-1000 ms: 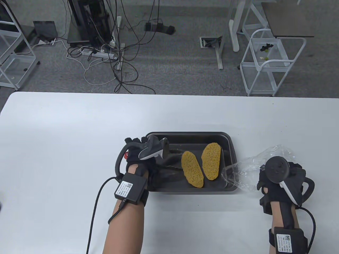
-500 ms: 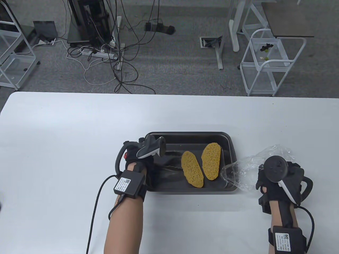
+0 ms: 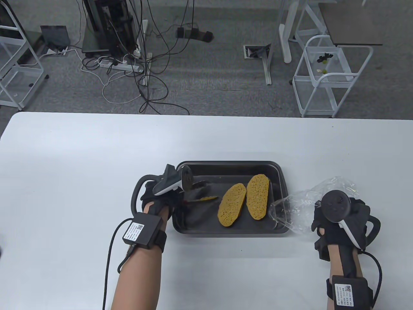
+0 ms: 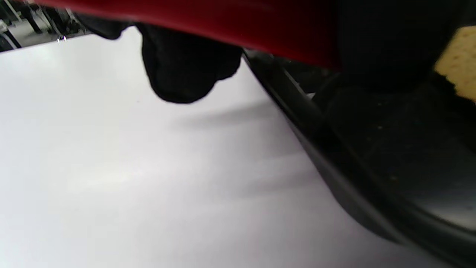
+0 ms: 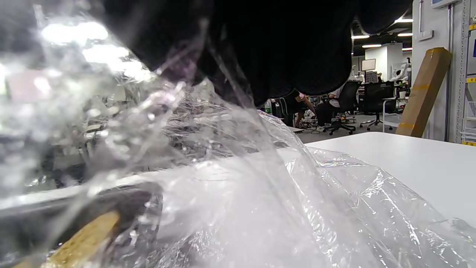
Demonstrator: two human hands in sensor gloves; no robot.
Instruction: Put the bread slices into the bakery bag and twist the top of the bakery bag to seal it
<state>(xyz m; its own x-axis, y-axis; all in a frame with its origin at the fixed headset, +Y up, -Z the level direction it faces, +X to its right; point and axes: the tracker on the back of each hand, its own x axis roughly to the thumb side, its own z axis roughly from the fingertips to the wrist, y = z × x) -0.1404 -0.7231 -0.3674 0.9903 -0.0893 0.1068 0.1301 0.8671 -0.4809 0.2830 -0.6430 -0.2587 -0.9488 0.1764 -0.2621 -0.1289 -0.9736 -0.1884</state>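
Observation:
Two yellow bread slices lie in a black tray (image 3: 280, 174): the left slice (image 3: 231, 205) tilted, the right slice (image 3: 258, 197) beside it and touching at the top. My left hand (image 3: 163, 198) is at the tray's left end and grips dark tongs (image 3: 201, 191) with a red part (image 4: 223, 18). The tong arms are spread, their tips just left of the left slice. My right hand (image 3: 326, 219) holds a clear plastic bag (image 3: 300, 206) whose mouth rests on the tray's right rim. The right wrist view shows gloved fingers (image 5: 260, 48) on the crinkled bag (image 5: 260, 186).
The tray sits near the front middle of a white table (image 3: 80, 161). Cables run from both wrists off the table's front edge. Beyond the far edge are floor cables and a white cart (image 3: 329, 77).
My left hand and the tongs moved left. The left slice turned: its far end swung right against the other slice, its near end swung left. The right hand and bag stayed put.

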